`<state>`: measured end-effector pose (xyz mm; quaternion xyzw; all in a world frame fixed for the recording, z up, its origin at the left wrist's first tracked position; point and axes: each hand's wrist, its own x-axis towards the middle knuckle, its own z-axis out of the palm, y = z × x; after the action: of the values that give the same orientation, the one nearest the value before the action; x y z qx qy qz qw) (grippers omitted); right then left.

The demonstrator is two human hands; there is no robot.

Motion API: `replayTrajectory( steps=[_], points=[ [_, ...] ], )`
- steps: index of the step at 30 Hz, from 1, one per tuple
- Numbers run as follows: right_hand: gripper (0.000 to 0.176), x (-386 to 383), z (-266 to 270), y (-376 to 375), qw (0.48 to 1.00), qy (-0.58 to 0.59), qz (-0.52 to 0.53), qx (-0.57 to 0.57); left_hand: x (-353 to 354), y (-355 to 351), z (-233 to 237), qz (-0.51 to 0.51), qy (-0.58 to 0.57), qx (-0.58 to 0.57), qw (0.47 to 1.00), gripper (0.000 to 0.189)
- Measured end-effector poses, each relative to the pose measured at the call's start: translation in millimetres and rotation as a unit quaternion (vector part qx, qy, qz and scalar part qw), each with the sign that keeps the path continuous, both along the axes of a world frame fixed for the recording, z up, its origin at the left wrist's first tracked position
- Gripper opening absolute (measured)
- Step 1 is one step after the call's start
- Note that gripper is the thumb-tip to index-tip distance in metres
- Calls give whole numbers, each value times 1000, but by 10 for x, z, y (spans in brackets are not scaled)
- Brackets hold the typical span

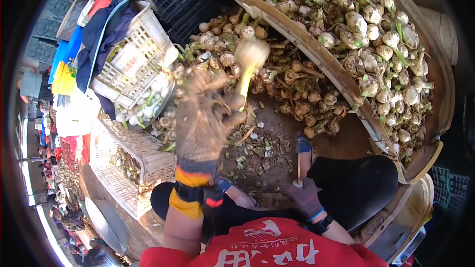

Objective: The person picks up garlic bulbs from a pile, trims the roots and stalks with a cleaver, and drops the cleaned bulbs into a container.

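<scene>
My left hand (205,113), in a dirt-caked glove with an orange cuff, is raised in the middle and blurred. Its thumb and fingertips close on the lower stem of a garlic bulb (251,53), whose white head points up and away. Low by my right knee, my right hand (306,198) wears a dark glove with its fingers curled. A thin, straight, stick-like thing (299,167) stands up from that hand, too narrow to name, with a small whitish piece at its base. Beyond my left hand lies a heap of untrimmed garlic (297,101) on the ground.
A large tub (341,76) full of garlic bulbs curves along the right. At left stand a white crate (133,59) with clothing on it, trimmed garlic (148,101) and a lower crate (123,163). Dark crates (173,0) are stacked behind. Scraps (262,151) litter the floor between my feet.
</scene>
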<state>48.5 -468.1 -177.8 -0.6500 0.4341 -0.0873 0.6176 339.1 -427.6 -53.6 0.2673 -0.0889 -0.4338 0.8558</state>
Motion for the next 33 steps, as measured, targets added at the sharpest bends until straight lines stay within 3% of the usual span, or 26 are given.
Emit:
replayTrajectory(
  steps=[1,2,3,4,6,8,10,12,16,18,19,20,22,23,24,25,26,27,28,30,32,33],
  points=[
    [21,95,64,-25,998,18,-1,63,34,-158,3,80,-132,104,982,47],
    [21,188,124,-54,992,34,-3,125,74,-325,-9,158,-262,203,930,46],
    [26,250,177,-69,996,41,-2,78,372,-336,-530,172,-539,262,782,45],
    [26,245,105,-71,996,41,-5,80,365,-434,-660,149,-636,325,684,45],
    [32,202,-82,-28,996,83,37,12,459,-527,-1081,47,-710,368,599,53],
    [36,309,65,-73,994,101,-1,29,567,-829,-1392,24,-786,375,491,59],
    [34,292,-22,-70,989,126,42,63,779,-1120,-1688,-19,-798,374,472,66],
    [33,391,100,-123,991,104,24,87,982,-1430,-2105,-139,-822,455,314,67],
    [30,447,157,-167,984,113,15,136,1092,-1451,-2382,-102,-817,441,358,67],
    [30,387,88,-140,988,98,18,120,962,-1312,-2157,-121,-767,428,463,65],
    [30,348,53,-123,991,83,20,103,786,-1161,-1975,-113,-715,418,549,63],
    [30,314,31,-118,991,80,18,106,678,-960,-1937,-140,-542,355,749,52],
    [29,252,6,-89,992,40,-28,120,454,-627,-2177,-57,-607,265,747,44],
    [27,248,31,-97,992,11,-28,120,310,-445,-1794,-118,-264,229,929,46],
    [27,247,80,-110,992,11,-22,127,134,-237,-1381,-152,122,157,968,48],
    [26,257,140,-131,994,20,-7,103,-55,78,-1491,-123,-128,278,944,48],
    [25,261,191,-136,996,29,8,78,-235,204,-1376,-89,-367,379,845,47],
    [24,255,221,-128,996,24,20,87,-383,329,-1211,-90,-346,374,855,52],
    [24,264,281,-118,995,25,24,89,-513,281,-736,-92,-325,367,867,57],
    [18,293,429,-115,992,2,95,-81,-613,437,-476,-113,-560,312,759,50],
    [21,368,608,-120,992,-57,64,-90,-671,734,-629,-116,-571,370,724,64],
    [21,385,796,-169,966,-30,173,-191,-793,854,-645,-40,-644,381,662,64]
  ],
)
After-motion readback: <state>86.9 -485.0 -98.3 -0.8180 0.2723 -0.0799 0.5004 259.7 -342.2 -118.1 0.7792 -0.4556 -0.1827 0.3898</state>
